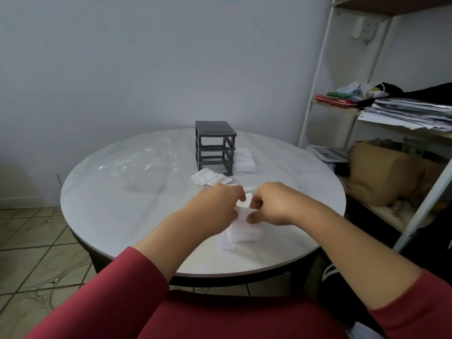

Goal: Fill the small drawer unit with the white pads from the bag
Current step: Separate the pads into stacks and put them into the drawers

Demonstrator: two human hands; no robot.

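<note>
White marbled table [110,216] bears pads [244,232], drawer unit [215,130]; pale wall [122,57] behind; shelving [315,81] right.

The left hand [217,204] and right hand [274,204] cover part of the white pads [244,232], fingertips curled out of sight. The clear bag [146,165] fades into the pale bench [117,216], its outline unclear. White pieces [244,162] beside the drawer unit [215,145] are too soft to name, perhaps drawers.
</note>
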